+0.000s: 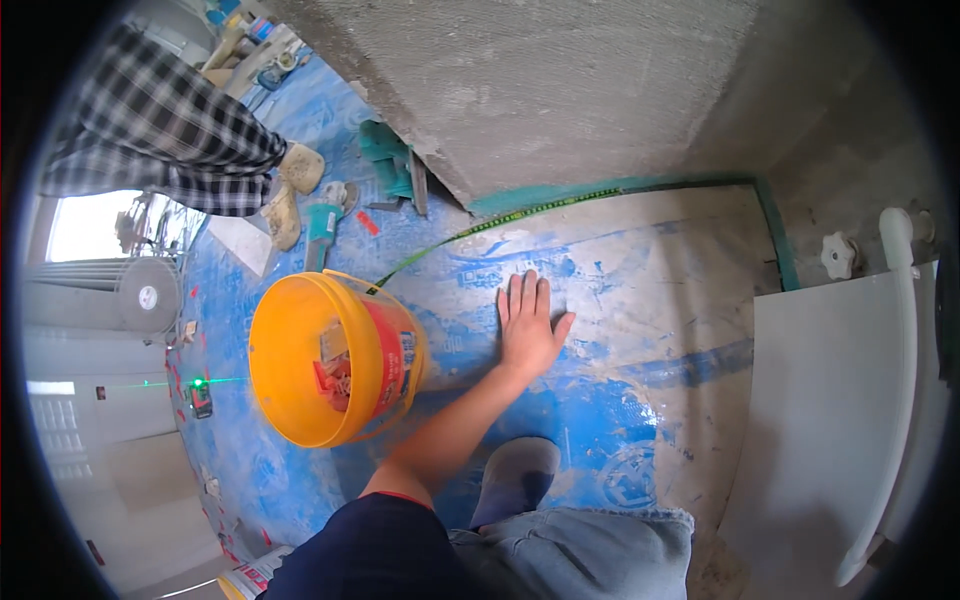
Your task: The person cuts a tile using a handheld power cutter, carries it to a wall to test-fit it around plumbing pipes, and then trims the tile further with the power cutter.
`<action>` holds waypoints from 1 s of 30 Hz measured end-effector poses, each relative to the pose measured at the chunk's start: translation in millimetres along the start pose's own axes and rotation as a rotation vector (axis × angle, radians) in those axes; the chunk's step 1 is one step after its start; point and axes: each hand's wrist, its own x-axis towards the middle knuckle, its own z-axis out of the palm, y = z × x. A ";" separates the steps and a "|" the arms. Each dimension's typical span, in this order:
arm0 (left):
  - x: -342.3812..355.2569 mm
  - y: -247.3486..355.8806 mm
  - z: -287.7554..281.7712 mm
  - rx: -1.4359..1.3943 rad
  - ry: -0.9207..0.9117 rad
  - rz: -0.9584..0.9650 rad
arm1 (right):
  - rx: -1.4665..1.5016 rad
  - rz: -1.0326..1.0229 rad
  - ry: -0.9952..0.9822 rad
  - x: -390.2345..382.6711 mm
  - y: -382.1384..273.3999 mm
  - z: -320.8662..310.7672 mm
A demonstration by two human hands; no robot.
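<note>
My left hand [527, 330] lies palm down on the blue, worn floor sheeting [600, 440], its fingers stretched and the thumb out to the right. It holds nothing. Just left of that forearm is a yellow bucket [300, 425], its mouth facing me, with red pieces [335, 385] and a small light block inside. Beyond the fingertips, a green-yellow tape measure [510, 217] runs from behind the bucket to the foot of the wall, where it follows the corner edge. My right hand is outside the picture.
Someone in plaid trousers [170, 120] is at the upper left. Close by lies a teal angle grinder [322, 222]. A laser level [201, 400] shines green at left. The bare plastered wall [560, 90] rises ahead; a white radiator [830, 400] with a pipe stands right.
</note>
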 end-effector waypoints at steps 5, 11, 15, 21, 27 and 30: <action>48.1 -27.0 -25.2 0.023 0.235 -0.028 | -0.094 -0.025 -0.056 -3.4 -12.0 -3.6; 105.3 -74.7 -32.4 0.320 0.127 -0.261 | -0.100 -0.036 0.010 -14.1 -2.1 -7.4; 100.3 -114.6 -39.5 0.385 0.020 -0.253 | -0.024 -0.103 0.030 -19.5 -13.1 -9.0; 109.3 -105.6 -85.5 0.229 -0.290 -0.036 | 0.147 -0.173 0.037 -21.9 -1.3 -13.6; 123.9 -69.9 -171.2 -0.017 -0.271 0.190 | 0.170 -0.392 -0.020 -15.0 -8.1 -19.9; 115.1 -6.6 -233.2 -0.125 -0.156 0.326 | 0.274 -0.484 -0.016 -12.3 -1.4 -20.3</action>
